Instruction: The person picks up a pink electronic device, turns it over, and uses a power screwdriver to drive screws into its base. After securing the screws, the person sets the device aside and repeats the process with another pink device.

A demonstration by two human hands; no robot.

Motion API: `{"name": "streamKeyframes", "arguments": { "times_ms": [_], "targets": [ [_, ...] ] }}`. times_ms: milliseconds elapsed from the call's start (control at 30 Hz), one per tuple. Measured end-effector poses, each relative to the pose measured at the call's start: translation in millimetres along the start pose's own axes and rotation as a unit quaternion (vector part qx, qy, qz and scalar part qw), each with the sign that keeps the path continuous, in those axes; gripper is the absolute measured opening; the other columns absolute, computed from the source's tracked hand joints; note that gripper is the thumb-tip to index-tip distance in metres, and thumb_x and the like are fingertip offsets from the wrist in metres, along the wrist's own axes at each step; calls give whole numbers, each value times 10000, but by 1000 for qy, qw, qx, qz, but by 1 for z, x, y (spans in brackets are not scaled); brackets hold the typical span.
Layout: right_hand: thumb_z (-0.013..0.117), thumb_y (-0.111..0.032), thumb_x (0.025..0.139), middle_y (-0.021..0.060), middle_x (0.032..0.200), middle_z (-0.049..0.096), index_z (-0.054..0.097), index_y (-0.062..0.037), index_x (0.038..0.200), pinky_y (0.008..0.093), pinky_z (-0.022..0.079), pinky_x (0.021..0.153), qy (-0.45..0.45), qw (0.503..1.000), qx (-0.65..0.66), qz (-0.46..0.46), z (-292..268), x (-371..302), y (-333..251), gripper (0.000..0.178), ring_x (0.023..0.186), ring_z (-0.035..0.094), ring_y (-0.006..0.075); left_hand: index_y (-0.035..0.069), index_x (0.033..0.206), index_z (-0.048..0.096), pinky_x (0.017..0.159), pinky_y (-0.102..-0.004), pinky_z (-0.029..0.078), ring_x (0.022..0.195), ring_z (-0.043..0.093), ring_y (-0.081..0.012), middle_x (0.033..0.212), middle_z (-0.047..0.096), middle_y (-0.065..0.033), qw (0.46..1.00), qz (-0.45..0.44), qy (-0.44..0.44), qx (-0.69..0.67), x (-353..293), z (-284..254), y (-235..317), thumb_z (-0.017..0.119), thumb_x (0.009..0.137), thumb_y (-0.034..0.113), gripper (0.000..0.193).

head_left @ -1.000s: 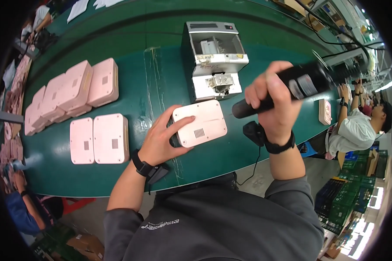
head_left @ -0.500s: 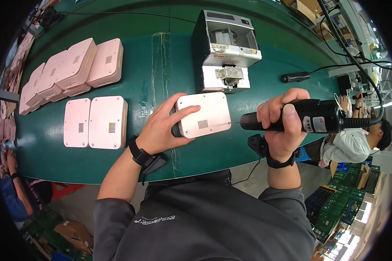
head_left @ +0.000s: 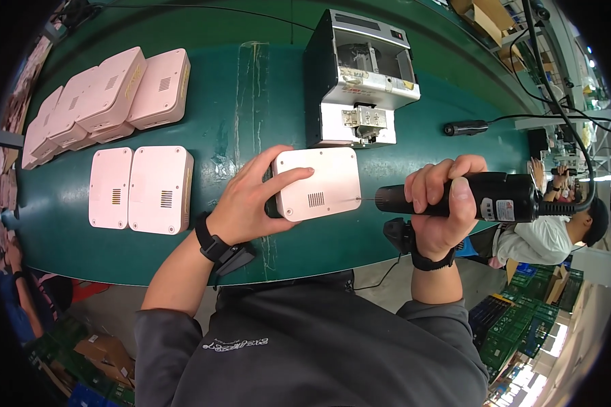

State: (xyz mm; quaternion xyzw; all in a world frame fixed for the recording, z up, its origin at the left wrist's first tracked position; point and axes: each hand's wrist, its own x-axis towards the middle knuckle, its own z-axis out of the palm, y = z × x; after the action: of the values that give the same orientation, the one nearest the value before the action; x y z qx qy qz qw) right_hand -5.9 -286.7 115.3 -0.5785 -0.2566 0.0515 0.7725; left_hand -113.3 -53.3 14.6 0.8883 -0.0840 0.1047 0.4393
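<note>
My left hand (head_left: pixel 246 198) is wrapped round the left side of a pale pink square plastic case (head_left: pixel 329 176), its index finger lying across the top face. The case has a slotted vent and screw holes at its corners. My right hand (head_left: pixel 445 203) grips a black corded electric screwdriver (head_left: pixel 499 197) held sideways. Its thin bit (head_left: pixel 368 199) points left and reaches the case's lower right corner. Whether a screw sits at the tip is too small to tell.
Two similar cases (head_left: pixel 161 190) lie to the left, with a stack of several more (head_left: pixel 115 95) behind. A screw feeder machine (head_left: pixel 363 78) stands just beyond the case. Another black corded tool (head_left: pixel 466 127) lies at right. People sit on both sides.
The whole scene has shifted slightly in view. Both hands keep their hold, and the screwdriver's bit stays at the same corner of the case.
</note>
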Motion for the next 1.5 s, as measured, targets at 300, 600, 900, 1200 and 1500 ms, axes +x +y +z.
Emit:
{"name": "streamKeyframes", "arguments": {
  "times_ms": [300,600,900,1200,1500],
  "targets": [
    [575,-239,915,25,637,439,454,-94,1029,330,402,520,-15,999,-33,7,13,5,-4,221,487,428,138,205,1277,623,974,-424,500,1199,553,-370,1396,464,-148,1000,1,6,5,1,-3,1,868,568,144,753],
    [547,-162,927,35,642,458,483,-64,994,337,415,545,21,992,-20,-121,34,68,-22,135,499,430,150,201,1281,627,982,-424,498,1201,554,-373,1405,463,-160,1000,18,18,12,-1,1,2,870,584,163,739],
    [537,-192,950,35,642,454,484,-57,986,336,419,554,-23,996,-67,-62,27,57,-10,149,503,439,153,206,1286,624,989,-426,493,1214,544,-380,1407,463,-164,1000,12,20,5,-5,1,1,869,594,171,735],
    [599,-289,920,34,655,488,436,-83,1046,344,445,555,-95,995,9,-27,36,-6,-26,291,503,486,153,225,1324,590,976,-427,486,1174,546,-356,1371,464,-152,999,31,36,9,-4,1,-1,867,599,177,778],
    [641,-320,896,26,663,493,416,-108,1021,344,446,553,-102,995,-17,7,46,-16,-23,333,505,484,151,227,1307,603,969,-426,489,1171,547,-358,1361,470,-150,998,38,49,4,-6,5,-4,874,588,172,770]
  ]
}}
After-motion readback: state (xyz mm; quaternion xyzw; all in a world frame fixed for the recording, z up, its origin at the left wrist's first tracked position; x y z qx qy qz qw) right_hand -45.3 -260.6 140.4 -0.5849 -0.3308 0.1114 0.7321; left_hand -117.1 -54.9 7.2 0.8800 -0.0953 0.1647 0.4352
